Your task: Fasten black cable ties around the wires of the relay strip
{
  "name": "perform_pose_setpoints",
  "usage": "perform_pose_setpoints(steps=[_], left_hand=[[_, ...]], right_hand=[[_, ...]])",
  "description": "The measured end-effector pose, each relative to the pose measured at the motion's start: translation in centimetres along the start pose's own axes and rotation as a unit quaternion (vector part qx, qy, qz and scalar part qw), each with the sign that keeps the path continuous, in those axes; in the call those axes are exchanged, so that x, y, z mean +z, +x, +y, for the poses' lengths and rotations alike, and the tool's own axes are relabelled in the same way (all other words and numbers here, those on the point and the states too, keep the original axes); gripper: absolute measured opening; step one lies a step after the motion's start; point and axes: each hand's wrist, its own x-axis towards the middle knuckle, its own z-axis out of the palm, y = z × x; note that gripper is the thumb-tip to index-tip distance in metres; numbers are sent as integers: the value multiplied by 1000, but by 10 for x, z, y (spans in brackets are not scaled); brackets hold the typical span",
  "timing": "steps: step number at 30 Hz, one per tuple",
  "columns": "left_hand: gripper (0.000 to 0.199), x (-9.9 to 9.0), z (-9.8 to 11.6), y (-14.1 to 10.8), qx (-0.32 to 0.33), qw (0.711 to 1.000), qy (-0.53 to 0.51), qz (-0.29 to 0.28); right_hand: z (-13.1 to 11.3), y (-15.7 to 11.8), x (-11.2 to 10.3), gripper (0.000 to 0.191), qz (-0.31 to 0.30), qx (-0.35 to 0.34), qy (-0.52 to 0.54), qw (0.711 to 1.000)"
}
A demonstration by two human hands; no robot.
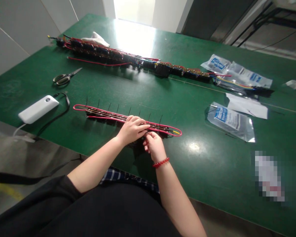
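A long black strip assembly [106,114] lies on the green table, with red wire looped past both its ends and several thin black ties sticking up along its far side. My left hand [133,129] rests over its middle, fingers bent and pressed on the assembly. Just to the right, my right hand [153,144], with a red bead bracelet at the wrist, is pinched at the assembly's near edge. What the right fingertips hold is too small to make out.
Behind lies a longer wired assembly [162,69]. Scissors [64,78] and a white power bank [38,109] with a cable are at the left. Plastic bags [230,121] and white paper [248,106] lie at the right of the green table [199,174].
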Motion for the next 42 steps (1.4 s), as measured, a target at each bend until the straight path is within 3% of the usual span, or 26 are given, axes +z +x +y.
perform_pose_setpoints(steps=[5,11,20,33,42], left_hand=[[31,-4,-8,2,26,1000,4,-13],[39,5,-18,3,30,999,-21,-28],[20,9,-18,5,2,999,-28,-16],[10,10,-16,7,-5,999,-46,16],[12,9,-13,10,-11,999,-38,20]], right_hand=[[-2,2,-1,6,-14,-17,4,1000],[-7,5,-4,6,-11,-22,-19,1000],[-8,7,-5,13,11,-17,-90,996],[-12,0,-3,16,20,-24,-179,983],[-6,-1,-5,21,44,-92,-321,941]])
